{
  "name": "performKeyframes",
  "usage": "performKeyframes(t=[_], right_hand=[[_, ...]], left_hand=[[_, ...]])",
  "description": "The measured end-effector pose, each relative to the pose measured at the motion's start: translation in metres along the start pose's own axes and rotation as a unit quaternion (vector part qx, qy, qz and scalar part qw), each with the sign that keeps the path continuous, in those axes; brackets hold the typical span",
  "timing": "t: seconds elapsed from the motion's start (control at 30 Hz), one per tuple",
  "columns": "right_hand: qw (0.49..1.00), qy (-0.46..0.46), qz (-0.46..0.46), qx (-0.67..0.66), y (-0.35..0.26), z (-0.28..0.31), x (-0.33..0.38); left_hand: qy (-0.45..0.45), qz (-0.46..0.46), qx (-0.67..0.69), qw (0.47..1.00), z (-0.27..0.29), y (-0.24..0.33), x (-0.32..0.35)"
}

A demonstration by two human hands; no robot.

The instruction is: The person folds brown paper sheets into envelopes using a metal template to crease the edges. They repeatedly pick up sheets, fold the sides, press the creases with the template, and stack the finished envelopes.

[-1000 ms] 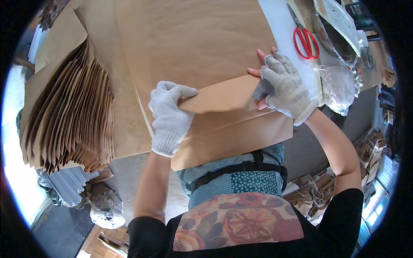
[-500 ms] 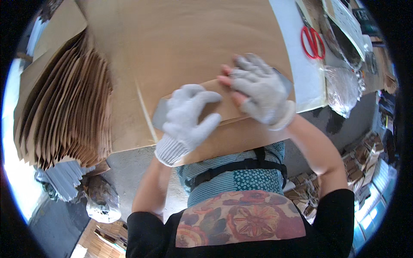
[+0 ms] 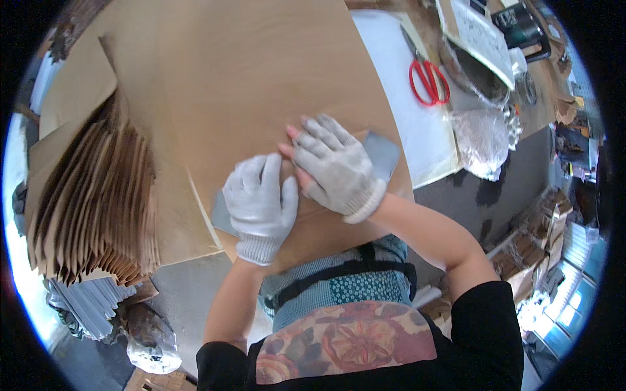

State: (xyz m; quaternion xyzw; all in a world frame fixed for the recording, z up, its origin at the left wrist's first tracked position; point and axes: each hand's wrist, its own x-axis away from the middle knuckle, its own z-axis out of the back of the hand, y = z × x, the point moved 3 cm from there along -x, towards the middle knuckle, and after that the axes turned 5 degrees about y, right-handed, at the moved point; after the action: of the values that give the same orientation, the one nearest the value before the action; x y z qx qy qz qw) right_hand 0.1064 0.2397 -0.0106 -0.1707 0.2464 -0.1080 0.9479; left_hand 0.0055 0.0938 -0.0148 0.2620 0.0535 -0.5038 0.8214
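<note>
My left hand (image 3: 262,203), in a white knit glove, rests with fingers stretched out on a folded part of brown paper (image 3: 314,225) at the table's near edge. Beside it, nearly touching, lies my right hand (image 3: 339,171) in a greyer glove with some bare fingertips. Its fingers are extended and flat on the same paper. Grey flat material (image 3: 383,154) sticks out past my right hand, and a similar grey end (image 3: 223,212) shows beside my left. Under both hands spreads a large brown paper sheet (image 3: 248,78). What lies beneath the palms is hidden.
A fanned stack of folded brown paper (image 3: 98,202) stands at the left. On the right are white paper (image 3: 391,85), red-handled scissors (image 3: 427,81), a clear plastic bag (image 3: 481,140) and a dark mug (image 3: 520,29). Another plastic bag (image 3: 151,339) sits below the table at lower left.
The view has shifted. My right hand has come in close to my left, baring more of the grey piece on the right. My left hand's curled fingers have straightened and flattened onto the paper.
</note>
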Motion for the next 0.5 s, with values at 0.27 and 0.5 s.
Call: performKeyframes(t=[0.27, 0.5], right_hand=[[1.0, -0.026, -0.017, 0.003, 0.091, 0.064, 0.022], [0.985, -0.129, -0.101, 0.051, 0.048, 0.092, 0.051]], left_hand=[[0.052, 0.325, 0.281, 0.902, 0.076, -0.05, 0.064], [0.158, 0.662, 0.623, 0.386, 0.069, -0.04, 0.104]])
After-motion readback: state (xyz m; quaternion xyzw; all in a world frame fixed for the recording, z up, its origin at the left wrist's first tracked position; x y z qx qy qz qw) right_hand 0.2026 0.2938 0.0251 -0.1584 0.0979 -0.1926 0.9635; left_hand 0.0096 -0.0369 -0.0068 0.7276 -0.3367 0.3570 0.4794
